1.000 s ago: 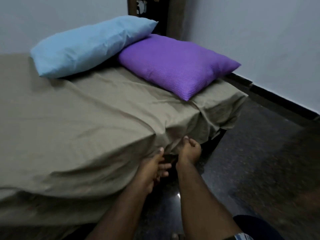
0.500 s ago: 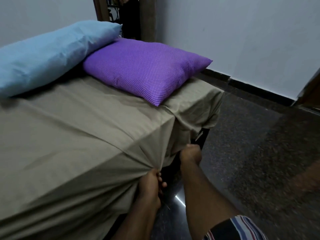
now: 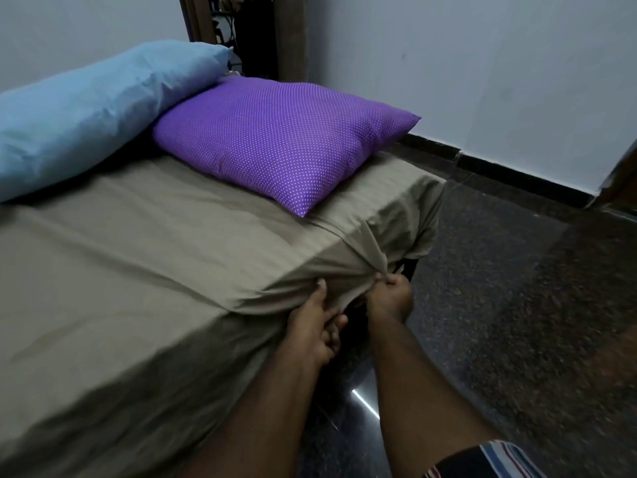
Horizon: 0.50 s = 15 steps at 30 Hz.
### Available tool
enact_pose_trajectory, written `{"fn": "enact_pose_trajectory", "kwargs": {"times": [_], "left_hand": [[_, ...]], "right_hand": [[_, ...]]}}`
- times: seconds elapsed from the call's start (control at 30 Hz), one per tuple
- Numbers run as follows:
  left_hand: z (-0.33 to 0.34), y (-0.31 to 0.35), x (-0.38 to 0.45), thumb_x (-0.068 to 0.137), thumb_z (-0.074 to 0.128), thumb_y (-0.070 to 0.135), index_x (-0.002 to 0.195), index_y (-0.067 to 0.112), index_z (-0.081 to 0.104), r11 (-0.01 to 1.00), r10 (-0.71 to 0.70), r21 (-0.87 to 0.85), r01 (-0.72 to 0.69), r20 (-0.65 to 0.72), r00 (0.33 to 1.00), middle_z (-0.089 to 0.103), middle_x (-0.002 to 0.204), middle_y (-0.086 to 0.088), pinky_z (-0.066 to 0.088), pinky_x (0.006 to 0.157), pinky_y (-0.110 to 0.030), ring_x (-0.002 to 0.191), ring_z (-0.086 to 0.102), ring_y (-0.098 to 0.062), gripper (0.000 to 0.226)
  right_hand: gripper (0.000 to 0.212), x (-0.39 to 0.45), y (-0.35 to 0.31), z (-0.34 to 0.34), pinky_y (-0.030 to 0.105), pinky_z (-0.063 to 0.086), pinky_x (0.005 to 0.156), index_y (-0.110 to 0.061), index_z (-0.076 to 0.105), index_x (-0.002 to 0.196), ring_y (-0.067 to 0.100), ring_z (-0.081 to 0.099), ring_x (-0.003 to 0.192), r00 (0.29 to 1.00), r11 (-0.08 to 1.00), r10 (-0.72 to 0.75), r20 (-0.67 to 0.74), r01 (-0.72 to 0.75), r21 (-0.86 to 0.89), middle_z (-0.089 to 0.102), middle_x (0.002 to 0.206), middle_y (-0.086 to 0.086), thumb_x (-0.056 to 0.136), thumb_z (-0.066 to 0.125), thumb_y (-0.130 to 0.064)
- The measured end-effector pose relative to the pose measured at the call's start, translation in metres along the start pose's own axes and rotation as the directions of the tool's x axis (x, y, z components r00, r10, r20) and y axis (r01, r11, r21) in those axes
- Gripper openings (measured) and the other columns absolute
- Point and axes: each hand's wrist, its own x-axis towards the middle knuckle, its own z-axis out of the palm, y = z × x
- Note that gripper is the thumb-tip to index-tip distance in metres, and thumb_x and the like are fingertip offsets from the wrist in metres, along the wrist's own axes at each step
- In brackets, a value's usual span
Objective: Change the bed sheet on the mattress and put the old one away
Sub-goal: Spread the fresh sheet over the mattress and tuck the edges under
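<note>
No legible text, labels, brand marks, numbers or signs on any surface in view.

White walls [image 3: 482, 63], dark speckled floor [image 3: 517, 305], wooden doorframe [image 3: 293, 36].
</note>
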Motion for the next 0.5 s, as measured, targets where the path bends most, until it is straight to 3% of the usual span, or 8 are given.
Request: {"fn": "enact_pose_trajectory", "kwargs": {"times": [0.07, 0.13, 0.2, 0.27, 0.37, 0.43, 0.5], "left_hand": [[0.01, -0.003, 0.018, 0.097, 0.058, 0.047, 0.1, 0.016, 0.063, 0.989, 0.026, -0.141, -0.031, -0.038, 0.999, 0.067, 0.095, 0.005, 0.025, 0.034, -0.011, 0.047, 0.057, -0.005, 0.032], [0.016, -0.017, 0.028, 0.101, 0.056, 0.035, 0.085, 0.015, 0.063, 0.983, 0.098, -0.149, -0.111, -0.093, 0.991, 0.067, 0.079, 0.004, 0.022, 0.034, -0.013, 0.04, 0.049, -0.006, 0.027], [0.012, -0.042, 0.028, 0.101, 0.057, 0.031, 0.067, 0.013, 0.06, 0.981, 0.195, 0.05, -0.189, -0.162, 0.967, 0.061, 0.057, 0.002, 0.024, 0.038, -0.018, 0.039, 0.045, -0.01, 0.038], [-0.001, -0.065, 0.024, 0.101, 0.057, 0.031, 0.062, 0.01, 0.06, 0.945, 0.265, 0.246, -0.213, -0.201, 0.943, 0.059, 0.049, 0.002, 0.029, 0.04, -0.021, 0.036, 0.046, -0.011, 0.044], [-0.026, -0.074, 0.027, 0.1, 0.059, 0.03, 0.061, 0.007, 0.058, 0.889, 0.362, 0.378, -0.259, -0.235, 0.902, 0.058, 0.046, 0.0, 0.034, 0.042, -0.023, 0.032, 0.048, -0.012, 0.046], [-0.035, -0.073, 0.029, 0.1, 0.06, 0.03, 0.063, 0.006, 0.058, 0.871, 0.376, 0.417, -0.261, -0.224, 0.899, 0.059, 0.049, -0.003, 0.036, 0.045, -0.023, 0.034, 0.05, -0.014, 0.044], [-0.038, -0.071, 0.028, 0.1, 0.06, 0.029, 0.068, 0.005, 0.058, 0.869, 0.359, 0.426, -0.252, -0.191, 0.914, 0.062, 0.054, -0.004, 0.037, 0.044, -0.023, 0.036, 0.051, -0.016, 0.04]], "right_hand": [[0.015, 0.003, 0.015, -0.013, 0.035, 0.046, 0.078, -0.006, 0.07, 0.095, 0.035, 0.065, 0.094, 0.999, 0.997, -0.038, 0.009, 0.039, -0.059, 0.072, 0.098, 0.019, 0.093, 0.067, -0.021], [0.014, 0.005, 0.023, -0.014, 0.033, 0.046, 0.078, -0.006, 0.07, 0.096, 0.033, 0.066, 0.094, 0.999, 0.999, -0.017, 0.043, 0.018, -0.033, 0.072, 0.096, 0.016, 0.092, 0.069, -0.019], [0.012, 0.008, 0.021, -0.009, 0.039, 0.054, 0.085, -0.008, 0.071, 0.099, 0.031, 0.067, 0.095, 0.995, 0.99, 0.088, 0.039, -0.091, 0.11, 0.072, 0.098, 0.013, 0.091, 0.07, -0.017], [0.02, 0.011, 0.011, -0.008, 0.044, 0.055, 0.089, -0.012, 0.069, 0.112, 0.026, 0.065, 0.097, 0.986, 0.947, 0.164, 0.04, -0.169, 0.274, 0.071, 0.107, 0.01, 0.093, 0.064, -0.017], [0.033, 0.013, -0.011, 0.0, 0.045, 0.053, 0.097, -0.014, 0.064, 0.128, 0.027, 0.063, 0.108, 0.985, 0.942, 0.088, 0.146, -0.131, 0.31, 0.066, 0.113, 0.002, 0.096, 0.061, -0.021], [0.021, 0.011, -0.022, 0.014, 0.047, 0.054, 0.094, -0.014, 0.071, 0.109, 0.032, 0.065, 0.107, 0.963, 0.969, 0.041, 0.266, -0.104, 0.225, 0.069, 0.102, 0.0, 0.091, 0.065, -0.024], [0.007, 0.012, -0.023, 0.025, 0.047, 0.056, 0.089, -0.021, 0.071, 0.085, 0.035, 0.068, 0.098, 0.955, 0.98, 0.062, 0.288, -0.113, 0.164, 0.073, 0.095, 0.007, 0.086, 0.069, -0.027]]}}
